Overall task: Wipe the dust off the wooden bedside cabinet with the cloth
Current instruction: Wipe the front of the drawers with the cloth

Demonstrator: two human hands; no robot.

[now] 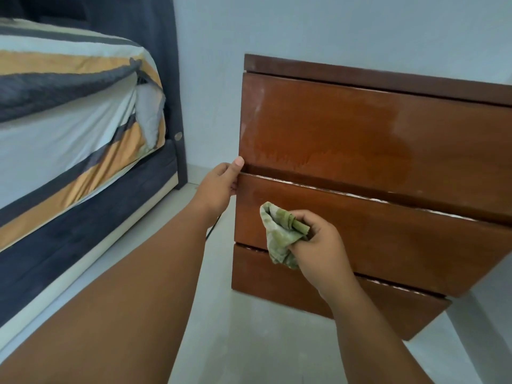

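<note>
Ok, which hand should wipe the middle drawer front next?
Right: the right hand holds the cloth at the middle drawer front; the left hand grips the left edge of the cabinet.

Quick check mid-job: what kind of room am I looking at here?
Most likely a bedroom: a bed with striped bedding stands on the left, and a wooden bedside cabinet with drawer fronts sits against the pale wall. The right hand holds the cloth before it.

The cabinet (360, 128) is cropped at right, the bed (69, 139) at left.
</note>
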